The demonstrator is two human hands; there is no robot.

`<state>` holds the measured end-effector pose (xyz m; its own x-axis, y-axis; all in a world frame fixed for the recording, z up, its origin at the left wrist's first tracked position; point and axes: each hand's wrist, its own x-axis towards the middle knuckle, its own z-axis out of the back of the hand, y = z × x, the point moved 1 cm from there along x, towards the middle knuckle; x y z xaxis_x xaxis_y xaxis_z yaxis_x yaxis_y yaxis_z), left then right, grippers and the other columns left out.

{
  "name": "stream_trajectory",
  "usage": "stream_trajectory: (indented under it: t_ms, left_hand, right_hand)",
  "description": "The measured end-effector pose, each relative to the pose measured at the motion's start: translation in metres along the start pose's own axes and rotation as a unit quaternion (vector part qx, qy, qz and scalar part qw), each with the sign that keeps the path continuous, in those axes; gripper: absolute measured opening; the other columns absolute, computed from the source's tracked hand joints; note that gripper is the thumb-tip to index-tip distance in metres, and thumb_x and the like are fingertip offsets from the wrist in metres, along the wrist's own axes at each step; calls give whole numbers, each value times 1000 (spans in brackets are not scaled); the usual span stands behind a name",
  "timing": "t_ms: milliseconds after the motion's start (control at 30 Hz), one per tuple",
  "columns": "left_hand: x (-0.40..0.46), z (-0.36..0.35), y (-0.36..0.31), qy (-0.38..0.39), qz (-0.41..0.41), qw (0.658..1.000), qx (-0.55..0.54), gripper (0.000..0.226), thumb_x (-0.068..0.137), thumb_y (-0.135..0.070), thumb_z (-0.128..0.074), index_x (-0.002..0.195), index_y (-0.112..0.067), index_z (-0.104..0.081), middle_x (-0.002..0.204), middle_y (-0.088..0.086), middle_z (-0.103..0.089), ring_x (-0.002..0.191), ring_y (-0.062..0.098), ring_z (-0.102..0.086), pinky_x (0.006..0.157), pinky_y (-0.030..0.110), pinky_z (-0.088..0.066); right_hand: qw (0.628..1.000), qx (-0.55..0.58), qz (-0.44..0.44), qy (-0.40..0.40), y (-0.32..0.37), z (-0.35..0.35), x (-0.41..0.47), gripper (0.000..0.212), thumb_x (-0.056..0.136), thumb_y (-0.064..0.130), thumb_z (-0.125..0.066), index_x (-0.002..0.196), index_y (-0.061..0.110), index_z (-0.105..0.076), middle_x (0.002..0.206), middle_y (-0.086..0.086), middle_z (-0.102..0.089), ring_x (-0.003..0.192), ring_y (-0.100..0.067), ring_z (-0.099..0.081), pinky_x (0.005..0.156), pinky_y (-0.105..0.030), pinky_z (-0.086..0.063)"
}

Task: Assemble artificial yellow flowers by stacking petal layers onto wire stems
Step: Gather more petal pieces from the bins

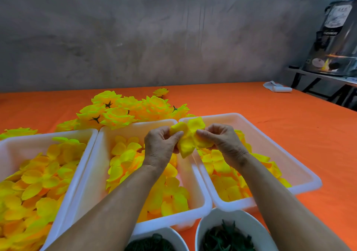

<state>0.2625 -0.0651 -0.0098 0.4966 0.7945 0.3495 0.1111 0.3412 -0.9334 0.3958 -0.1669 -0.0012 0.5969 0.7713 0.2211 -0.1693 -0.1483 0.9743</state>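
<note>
two white bowls sat nearest the camera, the left bowl and the right bowl both holding dark green pieces. above them the left hand and the right hand each pinched a yellow petal layer between thumb and fingertips, holding it up over the gap between the middle tray and the right tray. the two hands gripped opposite sides of it. those trays and the left tray were white and held loose yellow petals. beyond them a heap of finished yellow flowers lay on the orange tablecloth.
</note>
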Motion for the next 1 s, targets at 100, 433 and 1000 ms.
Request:
stream_trajectory:
  t_ms: [100, 433, 1000]
  left_hand:
    - [1, 2, 0, -22, 3, 1000, 16, 16, 81, -12, -72, 69, -6, -65, 64, 18, -63, 50, 23, -55, 49, 30, -53]
    - [-2, 0, -5, -12, 5, 1000, 5, 19, 77, -18, -76, 70, -5, -64, 60, 11, -61, 43, 13, -51, 41, 21, -42]
    - [2, 2, -7, -42, -22, 999, -26, 29, 71, 1, -78, 80, -23, -63, 79, 1, -68, 73, 14, -62, 71, 38, -55]
  right_hand:
    - [995, 24, -58, 75, 0, 0, -1, 16, 70, 29, -71, 77, 14, -68, 62, 3, -65, 55, -7, -57, 55, -22, -42]
    - [1000, -20, -2, 23, -3, 0, -1, 18, 77, 8, -71, 62, 10, -62, 50, 2, -60, 44, -5, -49, 45, -19, -35]
    - [994, 53, -63, 65, 1, 1, 1, 19, 64, 25, -69, 77, 11, -69, 70, -4, -68, 65, -13, -61, 60, -24, -46]
